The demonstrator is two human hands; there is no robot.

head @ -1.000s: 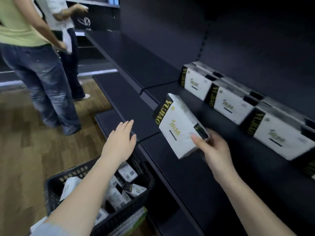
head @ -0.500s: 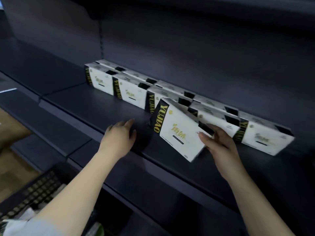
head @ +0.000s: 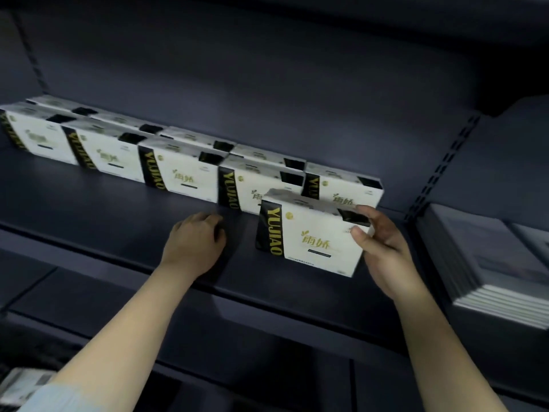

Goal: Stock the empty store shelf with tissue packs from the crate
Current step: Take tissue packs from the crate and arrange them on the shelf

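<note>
My right hand (head: 378, 248) grips the right end of a white tissue pack (head: 309, 237) with a black "YUJIAO" band. The pack stands upright on the dark shelf (head: 89, 209), just in front of the row's right end. Several matching tissue packs (head: 181, 171) stand in two rows along the shelf's back. My left hand (head: 194, 243) rests on the shelf board left of the held pack, fingers curled, nothing in it. The crate is almost out of view; a pale pack (head: 20, 385) shows at the bottom left corner.
A stack of flat grey-white items (head: 490, 269) lies on the neighbouring shelf section to the right, past a slotted upright (head: 442, 165). Another dark shelf board (head: 267, 328) runs below, and a shelf overhangs above.
My right hand has carried the pack right and set it down upright on the shelf in front of the row. My left hand moved onto the shelf board and its fingers curled. My view swung right.
</note>
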